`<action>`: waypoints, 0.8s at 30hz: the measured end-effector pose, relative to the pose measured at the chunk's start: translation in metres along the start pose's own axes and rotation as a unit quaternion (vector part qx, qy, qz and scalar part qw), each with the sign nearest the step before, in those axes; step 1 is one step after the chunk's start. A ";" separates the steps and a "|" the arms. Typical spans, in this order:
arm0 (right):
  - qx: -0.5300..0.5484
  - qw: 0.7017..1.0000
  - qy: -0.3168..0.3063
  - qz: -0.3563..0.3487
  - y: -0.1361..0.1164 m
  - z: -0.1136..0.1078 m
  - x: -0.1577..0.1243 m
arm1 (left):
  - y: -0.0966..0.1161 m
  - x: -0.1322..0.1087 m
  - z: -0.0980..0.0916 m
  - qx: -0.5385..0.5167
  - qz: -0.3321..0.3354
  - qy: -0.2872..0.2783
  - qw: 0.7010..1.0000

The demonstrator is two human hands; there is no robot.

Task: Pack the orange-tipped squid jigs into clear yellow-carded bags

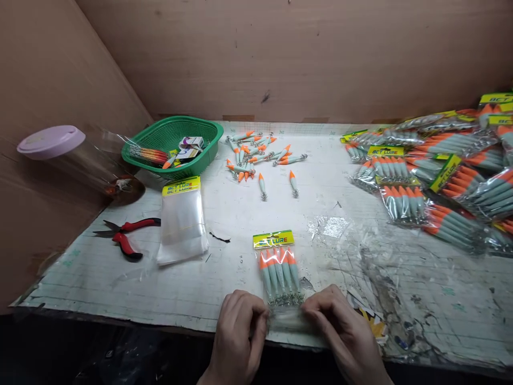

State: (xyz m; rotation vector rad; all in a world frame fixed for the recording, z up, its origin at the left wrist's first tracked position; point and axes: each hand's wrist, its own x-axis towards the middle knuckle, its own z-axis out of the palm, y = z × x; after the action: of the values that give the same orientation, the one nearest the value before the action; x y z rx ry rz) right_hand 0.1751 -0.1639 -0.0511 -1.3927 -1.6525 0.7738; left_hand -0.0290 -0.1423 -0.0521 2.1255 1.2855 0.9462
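Observation:
In front of me lies a clear plastic bag point(279, 270) with a yellow BCT LURE header, holding several orange-and-grey fishing lures side by side, hooks toward me. My left hand point(241, 326) is closed at the bag's lower left corner, fingers curled in a pinch. At the lower right corner, my right hand point(340, 323) pinches the bag's edge between thumb and fingers. The bag's bottom end stretches between both hands near the table's front edge. Beyond it, two single lures point(262, 185) lie apart from a loose pile of lures point(256, 152).
A stack of flat bags point(182, 224) lies left of centre, beside red-handled pliers point(126, 235). Behind are a green basket point(208, 144) and a clear jar with a pink lid point(52, 140). Filled lure packs point(452, 176) pile up at right. Scraps of plastic point(328, 227) lie nearby.

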 end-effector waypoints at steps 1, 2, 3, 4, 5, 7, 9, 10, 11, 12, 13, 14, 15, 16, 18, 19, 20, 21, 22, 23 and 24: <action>0.001 1.000 0.018 0.013 -0.001 0.003 0.000 | 0.001 0.001 0.002 0.011 -0.013 0.004 1.000; 0.000 0.999 0.035 0.025 -0.002 0.006 0.000 | 0.002 0.001 0.004 0.021 -0.024 0.012 0.999; -0.002 0.998 0.050 0.036 -0.003 0.010 0.000 | 0.003 0.001 0.007 0.029 -0.036 0.020 0.999; -0.007 0.997 0.065 0.048 -0.003 0.013 0.000 | 0.004 0.000 0.009 0.036 -0.048 0.027 0.998; -0.014 0.995 0.079 0.057 -0.003 0.016 0.001 | 0.005 0.000 0.011 0.041 -0.060 0.035 0.997; -0.030 0.992 0.100 0.076 -0.004 0.022 0.003 | 0.008 -0.001 0.013 0.048 -0.083 0.049 0.994; -0.046 0.988 0.110 0.093 -0.004 0.026 0.005 | 0.010 0.000 0.014 0.050 -0.109 0.056 0.991; -0.054 0.987 0.115 0.099 -0.005 0.027 0.006 | 0.012 0.002 0.013 0.046 -0.127 0.052 0.989; -0.060 0.986 0.118 0.105 -0.005 0.028 0.007 | 0.013 0.004 0.011 0.039 -0.150 0.039 0.987; -0.066 0.985 0.121 0.108 -0.007 0.029 0.007 | 0.014 0.007 0.009 0.027 -0.176 0.020 0.984; -0.072 0.984 0.122 0.109 -0.008 0.029 0.008 | 0.014 0.009 0.007 0.012 -0.205 -0.004 0.979; -0.078 0.983 0.122 0.110 -0.009 0.029 0.009 | 0.015 0.012 0.005 -0.004 -0.234 -0.025 0.972; -0.086 0.983 0.123 0.109 -0.010 0.029 0.010 | 0.015 0.015 0.003 -0.019 -0.258 -0.042 0.965; -0.098 0.982 0.124 0.106 -0.011 0.028 0.011 | 0.015 0.018 0.000 -0.033 -0.279 -0.053 0.958; -0.123 0.980 0.126 0.096 -0.010 0.025 0.015 | 0.014 0.023 -0.004 -0.054 -0.304 -0.063 0.949; -0.130 0.980 0.120 0.088 -0.008 0.022 0.017 | 0.013 0.025 -0.006 -0.061 -0.308 -0.069 0.947; -0.133 0.982 0.109 0.080 -0.006 0.019 0.018 | 0.013 0.027 -0.007 -0.066 -0.310 -0.076 0.945; -0.130 0.984 0.099 0.076 -0.004 0.017 0.020 | 0.012 0.029 -0.009 -0.069 -0.309 -0.086 0.945; -0.123 0.985 0.091 0.076 -0.001 0.015 0.022 | 0.011 0.032 -0.010 -0.066 -0.310 -0.096 0.944; -0.113 0.987 0.087 0.080 0.001 0.013 0.024 | 0.010 0.034 -0.010 -0.056 -0.312 -0.105 0.943; -0.102 0.987 0.085 0.086 0.003 0.012 0.025 | 0.010 0.037 -0.010 -0.041 -0.314 -0.112 0.942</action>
State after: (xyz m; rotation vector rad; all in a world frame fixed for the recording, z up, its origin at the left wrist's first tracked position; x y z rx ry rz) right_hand 0.1641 -0.1380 -0.0542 -1.7144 -1.5264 0.5740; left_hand -0.0193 -0.1130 -0.0273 1.5363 1.6191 0.4578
